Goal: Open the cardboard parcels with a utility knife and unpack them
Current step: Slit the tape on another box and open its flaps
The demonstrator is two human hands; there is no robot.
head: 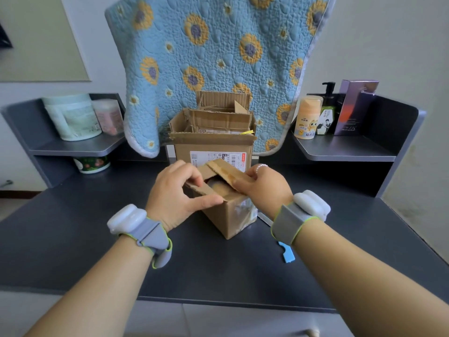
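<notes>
While the small box (228,212) sits mid-table (97,229), left hand (175,193) and right hand (264,188) each pinching a flap, I judge it light, stiff cardboard, best held at flap edges.

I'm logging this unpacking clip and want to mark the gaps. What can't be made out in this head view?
- Contents of the small cardboard box: only a brownish rounded shape shows, under the flaps that the left hand and right hand are pulling apart.
- Blue tool on the desk: partly covered by the right forearm.
- Shipping label on the larger open box: print too small, lower part behind the hands.
</notes>
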